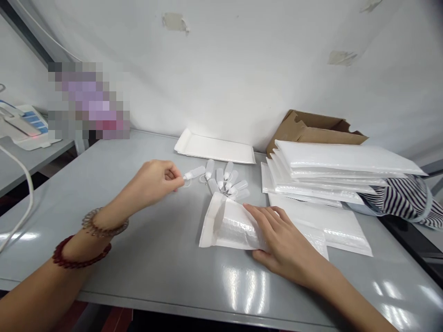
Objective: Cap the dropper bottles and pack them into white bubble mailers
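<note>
My left hand [155,180] pinches the tip of a small white squeeze bottle [194,173] just above the grey table [145,258]. Several more small white bottles [226,180] lie in a cluster to its right. My right hand [278,240] rests flat, fingers stretched, on a white bubble mailer [228,223] whose open mouth faces left. Two bracelets sit on my left wrist.
A stack of white bubble mailers [332,170] lies at the right, with a brown cardboard box [311,127] behind it and striped fabric [404,198] beside it. A flat white tray [214,148] sits by the wall. A device with a cable [20,124] stands far left.
</note>
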A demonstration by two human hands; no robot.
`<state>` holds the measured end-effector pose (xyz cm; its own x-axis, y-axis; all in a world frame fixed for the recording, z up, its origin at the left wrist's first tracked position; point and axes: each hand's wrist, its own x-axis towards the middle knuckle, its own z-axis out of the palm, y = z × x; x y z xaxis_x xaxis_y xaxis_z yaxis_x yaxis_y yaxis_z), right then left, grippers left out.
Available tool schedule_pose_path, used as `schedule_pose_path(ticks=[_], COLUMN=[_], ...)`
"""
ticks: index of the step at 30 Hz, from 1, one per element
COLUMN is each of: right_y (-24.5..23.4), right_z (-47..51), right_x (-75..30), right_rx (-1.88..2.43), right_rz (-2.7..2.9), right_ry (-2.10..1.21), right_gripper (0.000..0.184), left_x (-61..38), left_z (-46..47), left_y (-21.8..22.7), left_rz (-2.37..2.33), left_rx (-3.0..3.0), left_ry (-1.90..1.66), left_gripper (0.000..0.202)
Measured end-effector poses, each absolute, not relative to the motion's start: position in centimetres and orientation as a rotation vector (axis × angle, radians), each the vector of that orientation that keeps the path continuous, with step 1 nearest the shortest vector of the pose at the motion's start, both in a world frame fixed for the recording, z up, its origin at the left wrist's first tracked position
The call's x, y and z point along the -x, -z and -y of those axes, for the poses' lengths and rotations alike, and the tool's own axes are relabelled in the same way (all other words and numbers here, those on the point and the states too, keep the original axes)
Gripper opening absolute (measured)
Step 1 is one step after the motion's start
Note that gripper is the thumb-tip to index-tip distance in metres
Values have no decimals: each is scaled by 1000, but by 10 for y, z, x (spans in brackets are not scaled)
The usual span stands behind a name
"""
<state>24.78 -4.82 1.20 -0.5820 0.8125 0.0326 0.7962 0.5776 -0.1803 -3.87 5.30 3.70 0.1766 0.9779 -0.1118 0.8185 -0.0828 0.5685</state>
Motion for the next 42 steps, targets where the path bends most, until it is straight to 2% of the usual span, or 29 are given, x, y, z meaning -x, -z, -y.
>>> schedule_pose_path(ticks=[4,7,9,17,26,33,38,40,42], right_y=[-12,-12,-12,-11,-14,-11,-13,-14,-17], right_z=[47,47,47,47,55,55,53,54,54], right_x=[-248,-248,-248,-249,-241,-238,-240,-241,-243], right_rx=[1397,1395,1395,1377,1260,1227,1232,1247,1263], right_rz=[2686,2682,2677,2678,2649,2605,2614,2619,2627], right_ry=[-236,-246,-244,-240,-358,-313,-298,-309,-319], right_gripper=[72,73,73,72,77,76,76,76,74], left_x=[46,46,46,43,2,-20,-16,-8,0], left_z=[-47,-42,-41,-40,-18,11,8,-2,-13], left_y=[-52,-55,-54,-47,-24,-8,-12,-14,-12], left_rz=[-1321,-972,-900,-932,-903,-1019,-950,-988,-1163], left_rx=[-1870,-1819,-1816,-1897,-1608,-1514,-1497,-1571,-1890], left_ry=[-471,-352,-269,-321,-129,-252,-219,-247,-425], left_gripper=[10,4,5,6,7,12,8,8,7])
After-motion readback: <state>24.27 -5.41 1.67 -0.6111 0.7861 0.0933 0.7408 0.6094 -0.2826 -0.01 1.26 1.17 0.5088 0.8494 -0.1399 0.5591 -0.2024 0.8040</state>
